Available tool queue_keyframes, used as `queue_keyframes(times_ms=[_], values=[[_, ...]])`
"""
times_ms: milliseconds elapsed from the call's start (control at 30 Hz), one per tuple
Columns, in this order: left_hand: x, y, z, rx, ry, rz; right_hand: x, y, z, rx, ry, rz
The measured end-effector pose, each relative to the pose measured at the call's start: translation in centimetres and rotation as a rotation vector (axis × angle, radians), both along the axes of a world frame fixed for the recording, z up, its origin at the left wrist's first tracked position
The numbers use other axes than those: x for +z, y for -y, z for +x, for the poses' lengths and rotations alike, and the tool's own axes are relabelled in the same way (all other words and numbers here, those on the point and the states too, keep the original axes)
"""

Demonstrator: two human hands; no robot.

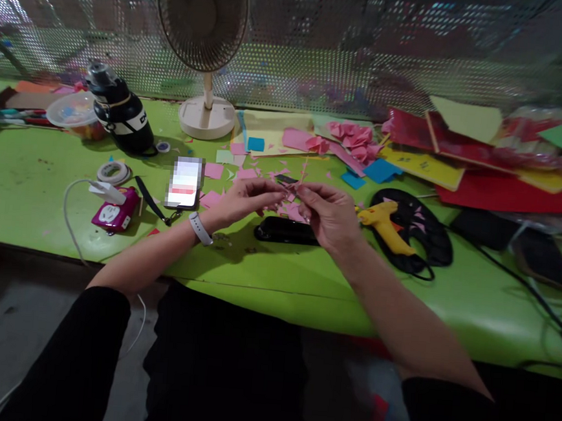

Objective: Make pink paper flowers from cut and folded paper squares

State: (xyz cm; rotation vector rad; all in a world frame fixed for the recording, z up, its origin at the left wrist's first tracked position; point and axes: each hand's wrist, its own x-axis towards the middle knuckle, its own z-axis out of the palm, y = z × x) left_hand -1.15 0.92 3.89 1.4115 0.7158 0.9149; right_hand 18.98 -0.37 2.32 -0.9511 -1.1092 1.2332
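Observation:
Over the middle of the green table (228,268), my left hand (253,198) and my right hand (332,214) meet fingertip to fingertip. Both are closed in a pinch around something small, dark and pinkish, too blurred and covered to name. A thin pale strip or stick (304,167) shows just above the right fingertips; whether it is held, I cannot tell. Pink paper scraps (247,174) lie scattered behind and beneath the hands. Below the fingers rests a black stapler-like object (284,231), partly hidden by my right hand.
Right of my hands, a yellow glue gun (387,225) lies on a black pad (437,239). Crumpled pink paper (354,142) and coloured sheets (491,191) fill the back right. Leftward are a phone (184,183), tape roll (113,171), purple socket adapter (116,214), black bottle (125,120) and fan (206,117).

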Motion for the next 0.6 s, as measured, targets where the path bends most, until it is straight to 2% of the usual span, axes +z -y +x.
queue_keyframes(times_ms=[100,267,600], values=[[-0.25,0.25,0.32,-0.034,-0.031,0.018,-0.27,0.03,-0.22,-0.032,-0.001,-0.005],[-0.98,0.01,0.33,0.0,-0.046,0.021,-0.32,0.15,-0.33,-0.087,-0.028,0.005],[-1.02,0.22,0.44,0.005,0.01,-0.018,-0.27,0.52,-0.81,-0.121,-0.036,0.013]])
